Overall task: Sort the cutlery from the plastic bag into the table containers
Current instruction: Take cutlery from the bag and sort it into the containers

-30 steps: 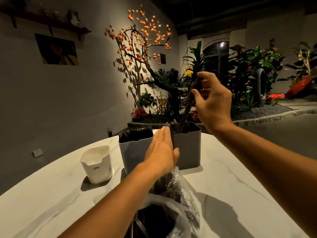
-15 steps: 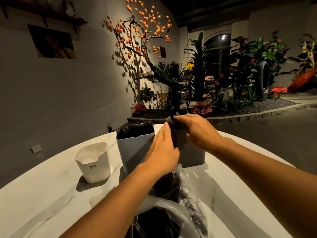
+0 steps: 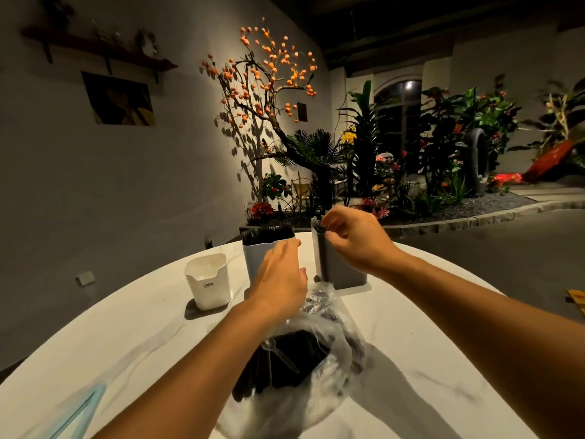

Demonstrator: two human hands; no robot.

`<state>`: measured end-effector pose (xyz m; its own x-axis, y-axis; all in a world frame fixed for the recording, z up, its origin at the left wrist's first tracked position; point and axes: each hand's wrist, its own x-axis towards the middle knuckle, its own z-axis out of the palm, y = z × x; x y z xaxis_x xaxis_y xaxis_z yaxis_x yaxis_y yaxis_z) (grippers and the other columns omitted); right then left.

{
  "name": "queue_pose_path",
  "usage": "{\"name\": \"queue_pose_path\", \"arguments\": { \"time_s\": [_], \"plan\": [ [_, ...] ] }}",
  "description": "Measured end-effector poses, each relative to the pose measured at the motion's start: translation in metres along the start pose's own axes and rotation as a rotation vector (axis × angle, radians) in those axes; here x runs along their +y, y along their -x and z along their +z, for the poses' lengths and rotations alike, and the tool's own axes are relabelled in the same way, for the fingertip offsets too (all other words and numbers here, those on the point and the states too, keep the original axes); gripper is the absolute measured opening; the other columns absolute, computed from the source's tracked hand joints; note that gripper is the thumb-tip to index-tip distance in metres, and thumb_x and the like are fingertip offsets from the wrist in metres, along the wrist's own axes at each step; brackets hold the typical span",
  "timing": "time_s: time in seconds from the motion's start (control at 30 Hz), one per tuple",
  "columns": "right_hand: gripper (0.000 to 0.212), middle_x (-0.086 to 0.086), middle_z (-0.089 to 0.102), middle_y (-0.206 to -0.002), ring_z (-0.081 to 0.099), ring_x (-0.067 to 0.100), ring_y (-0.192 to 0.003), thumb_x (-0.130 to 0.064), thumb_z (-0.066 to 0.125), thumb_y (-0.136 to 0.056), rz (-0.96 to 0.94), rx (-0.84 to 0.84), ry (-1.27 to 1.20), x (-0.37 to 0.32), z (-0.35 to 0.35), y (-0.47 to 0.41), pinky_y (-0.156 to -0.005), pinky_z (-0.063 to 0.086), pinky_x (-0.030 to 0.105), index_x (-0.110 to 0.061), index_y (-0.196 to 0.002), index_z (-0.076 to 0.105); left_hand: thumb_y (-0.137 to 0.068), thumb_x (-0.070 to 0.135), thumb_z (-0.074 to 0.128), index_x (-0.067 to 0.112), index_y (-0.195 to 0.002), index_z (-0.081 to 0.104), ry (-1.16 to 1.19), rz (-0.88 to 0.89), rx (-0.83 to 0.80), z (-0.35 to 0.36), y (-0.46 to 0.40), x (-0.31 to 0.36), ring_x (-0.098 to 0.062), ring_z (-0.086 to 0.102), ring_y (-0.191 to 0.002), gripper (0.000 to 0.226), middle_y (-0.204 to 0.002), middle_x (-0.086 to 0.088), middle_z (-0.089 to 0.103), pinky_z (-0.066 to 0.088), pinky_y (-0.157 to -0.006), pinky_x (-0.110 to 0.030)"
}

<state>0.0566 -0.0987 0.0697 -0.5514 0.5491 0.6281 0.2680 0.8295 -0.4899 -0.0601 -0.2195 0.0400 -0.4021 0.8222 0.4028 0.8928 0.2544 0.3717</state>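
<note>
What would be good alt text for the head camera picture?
A person's right hand hovers at the rim of a grey container while the left hand reaches toward a second grey container; a plastic bag of black cutlery lies nearer on the white table.

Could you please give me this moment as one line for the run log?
left hand: open above bag | right hand: fingers curled at right grey container rim, grip unclear | white cup: untouched

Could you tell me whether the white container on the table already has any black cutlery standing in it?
No, the white container shows only a pale, bare inside, while the black cutlery stands in the grey container beside it.
</note>
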Motion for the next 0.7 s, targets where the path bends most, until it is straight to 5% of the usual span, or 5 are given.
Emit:
{"name": "queue_pose_path", "arguments": {
  "time_s": [0.17, 0.37, 0.43, 0.57, 0.7],
  "plan": [
    [0.011, -0.007, 0.068, -0.091, 0.065, 0.008, -0.085, -0.027, 0.067, -0.092, -0.001, -0.29, -0.059, -0.035, 0.012, 0.038, -0.076, 0.055, 0.025, -0.017, -0.098, 0.069, -0.102, 0.021, 0.04, 0.023, -0.107, 0.049, -0.005, -0.069, 0.005, -0.017, 0.05, -0.013, -0.021, 0.057, -0.088, 0.01, -0.102, -0.002, 0.059, 0.053, -0.081, -0.045],
    [0.023, 0.007, 0.073, -0.099, 0.071, 0.018, -0.088, -0.027, 0.058, -0.098, 0.164, -0.77, -0.034, -0.054, 0.047, 0.084, -0.084, 0.058, 0.03, -0.01, -0.108, 0.069, -0.098, 0.026, 0.057, 0.025, -0.105, 0.062, -0.022, -0.157, -0.116, -0.005, 0.11, -0.049, -0.013, 0.059, -0.089, 0.009, -0.106, 0.004, 0.065, 0.05, -0.078, -0.026],
    [0.022, 0.009, 0.069, -0.103, 0.065, 0.018, -0.088, -0.023, 0.055, -0.099, 0.126, -0.835, 0.15, -0.05, 0.062, 0.098, -0.083, 0.054, 0.026, -0.011, -0.113, 0.067, -0.092, 0.029, 0.066, 0.029, -0.117, 0.061, -0.034, -0.171, -0.149, 0.001, 0.124, -0.062, -0.012, 0.06, -0.102, 0.026, -0.12, 0.006, 0.064, 0.049, -0.087, -0.023],
    [0.019, 0.001, 0.062, -0.098, 0.056, 0.015, -0.086, -0.01, 0.06, -0.094, 0.122, -0.632, 0.284, -0.031, 0.075, 0.109, -0.075, 0.048, 0.022, -0.017, -0.111, 0.067, -0.075, 0.044, 0.079, 0.033, -0.145, 0.034, 0.004, -0.197, -0.149, 0.02, 0.134, -0.08, -0.014, 0.043, -0.134, 0.084, -0.146, 0.009, 0.045, 0.041, -0.108, -0.031],
    [0.028, 0.0, 0.066, -0.108, 0.06, 0.015, -0.094, -0.033, 0.064, -0.093, 0.108, -0.563, 0.304, -0.024, 0.089, 0.112, -0.086, 0.052, 0.026, -0.02, -0.118, 0.065, -0.062, 0.066, 0.075, 0.037, -0.15, 0.014, 0.043, -0.267, -0.141, 0.037, 0.129, -0.086, -0.02, 0.025, -0.146, 0.111, -0.157, 0.006, 0.026, 0.035, -0.114, -0.049]
  ]
}}
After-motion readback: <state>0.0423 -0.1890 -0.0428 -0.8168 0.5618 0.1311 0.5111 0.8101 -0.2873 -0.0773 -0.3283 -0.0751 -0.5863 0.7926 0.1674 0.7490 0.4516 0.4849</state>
